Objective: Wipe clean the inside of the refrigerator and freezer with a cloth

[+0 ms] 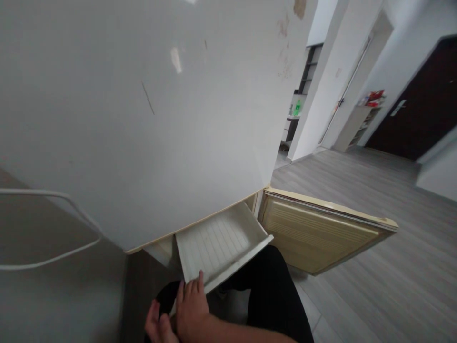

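A white plastic drawer (217, 238) with a ribbed bottom is pulled out of the lower compartment of a white fridge (200, 124). No contents show inside it. My right hand (193, 305) lies over the left end of the drawer's front edge, fingers bent over the rim and one fingertip raised inside. Close beside it, at the bottom of the view, my left hand (159, 326) has its thumb and fingers apart, with nothing visible between them. Part of the left hand is cut off by the frame. The lower fridge door (317, 233) hangs open to the right.
My knees in black trousers (274, 290) are close below the drawer. A white cable (46, 193) loops at the left by the wall. Grey wood-look floor (342, 176) stretches right towards a dark door (417, 100) and a low shelf (357, 121).
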`<action>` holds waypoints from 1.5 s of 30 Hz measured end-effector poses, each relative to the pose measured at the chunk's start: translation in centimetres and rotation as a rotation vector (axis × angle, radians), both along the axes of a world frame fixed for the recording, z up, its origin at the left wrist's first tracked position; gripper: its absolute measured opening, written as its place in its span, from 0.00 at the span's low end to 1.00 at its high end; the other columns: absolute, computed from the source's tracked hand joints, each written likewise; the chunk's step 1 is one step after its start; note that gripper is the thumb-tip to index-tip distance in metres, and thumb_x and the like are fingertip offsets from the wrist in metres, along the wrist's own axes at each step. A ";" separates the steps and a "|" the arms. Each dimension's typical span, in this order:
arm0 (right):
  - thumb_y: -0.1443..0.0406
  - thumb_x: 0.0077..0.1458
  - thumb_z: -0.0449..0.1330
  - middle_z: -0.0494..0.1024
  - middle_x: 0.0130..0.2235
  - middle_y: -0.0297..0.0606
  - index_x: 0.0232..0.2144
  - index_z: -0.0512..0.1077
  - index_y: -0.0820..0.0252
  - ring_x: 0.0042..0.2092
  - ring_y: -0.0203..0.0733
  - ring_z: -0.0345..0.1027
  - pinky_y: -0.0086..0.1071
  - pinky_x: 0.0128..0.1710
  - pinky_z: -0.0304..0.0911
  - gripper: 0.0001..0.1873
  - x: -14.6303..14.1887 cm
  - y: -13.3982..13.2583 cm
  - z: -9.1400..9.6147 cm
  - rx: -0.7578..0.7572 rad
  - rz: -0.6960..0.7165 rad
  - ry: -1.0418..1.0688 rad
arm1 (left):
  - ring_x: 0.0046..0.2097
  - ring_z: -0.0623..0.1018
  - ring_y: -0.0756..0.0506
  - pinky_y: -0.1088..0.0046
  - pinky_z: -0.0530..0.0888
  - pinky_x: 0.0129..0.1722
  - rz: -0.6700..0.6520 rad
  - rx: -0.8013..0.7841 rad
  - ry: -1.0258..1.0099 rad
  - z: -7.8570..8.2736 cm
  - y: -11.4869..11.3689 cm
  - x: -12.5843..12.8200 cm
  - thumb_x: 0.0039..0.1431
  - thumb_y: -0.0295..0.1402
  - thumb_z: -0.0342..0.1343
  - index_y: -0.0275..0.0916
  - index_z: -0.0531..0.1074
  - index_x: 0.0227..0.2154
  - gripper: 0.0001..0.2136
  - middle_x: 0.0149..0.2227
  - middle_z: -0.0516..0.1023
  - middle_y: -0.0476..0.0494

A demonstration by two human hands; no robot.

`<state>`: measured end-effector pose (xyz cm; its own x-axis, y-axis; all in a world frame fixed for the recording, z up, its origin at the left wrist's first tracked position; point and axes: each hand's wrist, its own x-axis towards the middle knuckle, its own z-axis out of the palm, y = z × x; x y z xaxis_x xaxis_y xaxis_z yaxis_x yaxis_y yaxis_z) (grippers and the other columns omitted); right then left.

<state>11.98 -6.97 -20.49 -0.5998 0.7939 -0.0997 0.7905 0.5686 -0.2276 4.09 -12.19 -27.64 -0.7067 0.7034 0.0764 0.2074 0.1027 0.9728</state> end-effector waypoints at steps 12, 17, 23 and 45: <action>0.60 0.66 0.57 0.33 0.72 0.67 0.72 0.51 0.63 0.71 0.72 0.46 0.69 0.61 0.55 0.37 -4.9 8.7 1.9 -0.171 -0.205 0.067 | 0.69 0.62 0.30 0.40 0.58 0.68 -0.139 0.014 0.057 -0.3 -0.1 0.5 0.67 0.53 0.44 0.39 0.57 0.67 0.32 0.68 0.60 0.29; 0.63 0.54 0.67 0.33 0.70 0.76 0.74 0.38 0.64 0.61 0.67 0.68 0.51 0.50 0.73 0.56 -3.7 10.5 4.4 -0.297 -0.163 0.013 | 0.70 0.60 0.32 0.42 0.58 0.69 -0.197 0.056 0.067 -0.3 -0.4 0.6 0.67 0.52 0.46 0.44 0.53 0.69 0.32 0.71 0.56 0.34; 0.60 0.61 0.59 0.60 0.68 0.61 0.69 0.57 0.64 0.63 0.59 0.67 0.50 0.59 0.67 0.36 5.3 3.2 3.6 -0.084 0.204 0.239 | 0.69 0.61 0.29 0.41 0.60 0.68 -0.162 0.079 0.091 -0.7 0.1 0.3 0.65 0.55 0.46 0.40 0.56 0.68 0.35 0.69 0.59 0.31; 0.64 0.68 0.45 0.59 0.69 0.53 0.72 0.48 0.69 0.69 0.50 0.55 0.51 0.71 0.44 0.34 29.7 9.8 -0.7 0.026 -0.788 0.233 | 0.66 0.68 0.30 0.46 0.70 0.64 -0.433 -0.081 0.384 -0.1 1.7 1.9 0.59 0.53 0.55 0.41 0.65 0.58 0.29 0.67 0.64 0.32</action>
<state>41.64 2.79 -21.19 0.1320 0.9911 -0.0169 0.8941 -0.1264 -0.4297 6.02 -10.46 -27.77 -0.2853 0.9363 0.2046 0.5836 0.0004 0.8121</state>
